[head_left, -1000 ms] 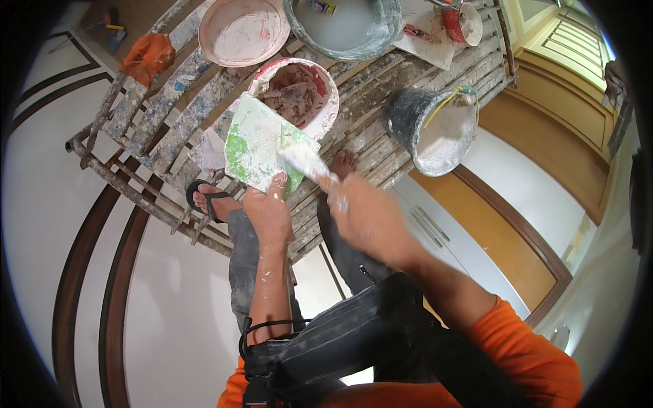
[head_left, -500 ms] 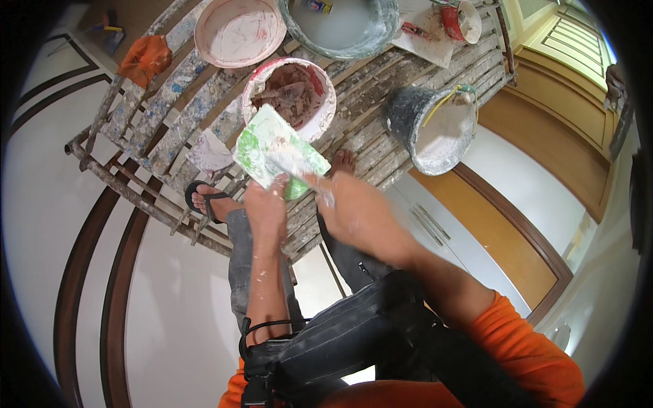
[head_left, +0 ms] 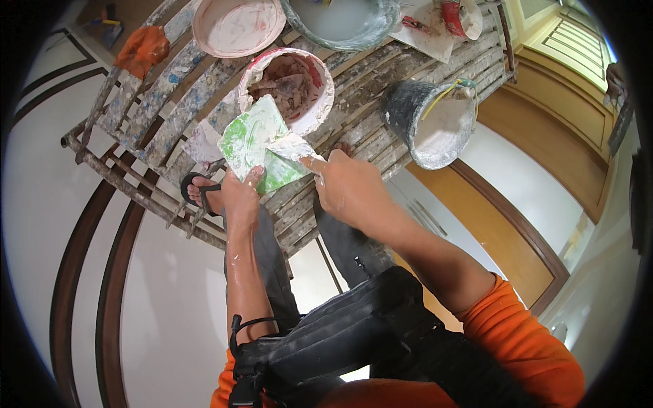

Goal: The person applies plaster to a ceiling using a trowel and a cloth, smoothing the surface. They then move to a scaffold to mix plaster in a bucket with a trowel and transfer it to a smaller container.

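Observation:
My left hand grips a small green board smeared with white paste, thumb on its near edge. My right hand is closed on the handle of a putty knife, whose paste-coated blade lies on the board's right part. Just beyond the board stands a white bucket with a red rim, holding crumbly brownish material and what looks like a scraper, partly hidden. A pale, crumpled piece lies left of the board.
I am on a splattered slatted platform, my feet near my hands. A pink basin, grey-green basin, dark bucket, orange cloth, white sheet with tools and red container rest on it. Floor lies far below.
Both hands, the board and the knife have shifted a little left and upward. The board sits turned slightly differently, and the knife blade has moved across its surface.

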Demonstrator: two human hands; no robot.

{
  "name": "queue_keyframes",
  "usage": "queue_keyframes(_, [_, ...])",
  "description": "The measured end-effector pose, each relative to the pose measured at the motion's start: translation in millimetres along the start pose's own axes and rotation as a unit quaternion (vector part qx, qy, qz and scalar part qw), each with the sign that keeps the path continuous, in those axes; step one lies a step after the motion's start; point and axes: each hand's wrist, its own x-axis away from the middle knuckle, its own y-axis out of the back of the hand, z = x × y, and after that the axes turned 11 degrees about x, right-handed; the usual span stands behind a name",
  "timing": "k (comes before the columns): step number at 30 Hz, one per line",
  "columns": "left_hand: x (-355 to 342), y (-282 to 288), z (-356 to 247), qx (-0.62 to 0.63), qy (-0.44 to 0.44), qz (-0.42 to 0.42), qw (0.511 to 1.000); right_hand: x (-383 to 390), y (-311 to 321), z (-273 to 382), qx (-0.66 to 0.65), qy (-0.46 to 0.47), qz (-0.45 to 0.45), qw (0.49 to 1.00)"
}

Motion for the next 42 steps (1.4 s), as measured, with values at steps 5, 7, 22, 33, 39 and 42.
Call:
queue_keyframes(5, [0,-13,9,0.002,-0.041,0.001,0.999,11,-25,-2,0.003,-0.038,-0.017,0.999])
queue_keyframes(7, [-3,-19,1,-0.002,-0.036,-0.012,0.999,-5,-37,-9,-0.018,-0.014,-0.068,0.997])
queue_keyframes(22, [-9,-26,4,-0.027,-0.001,0.044,0.999,-25,-35,-23,-0.029,0.008,-0.055,0.998])
queue_keyframes(33, [-1,-30,-14,0.001,-0.006,0.005,1.0,-27,-25,-20,-0.057,-0.026,-0.046,0.997])
queue_keyframes(39, [2,-16,-8,0.012,-0.031,0.021,0.999,-11,-7,1,-0.119,-0.072,0.024,0.99])
queue_keyframes(42, [-1,-17,-15,0.003,-0.038,0.015,0.999,-47,-9,-9,-0.179,-0.094,0.017,0.979])
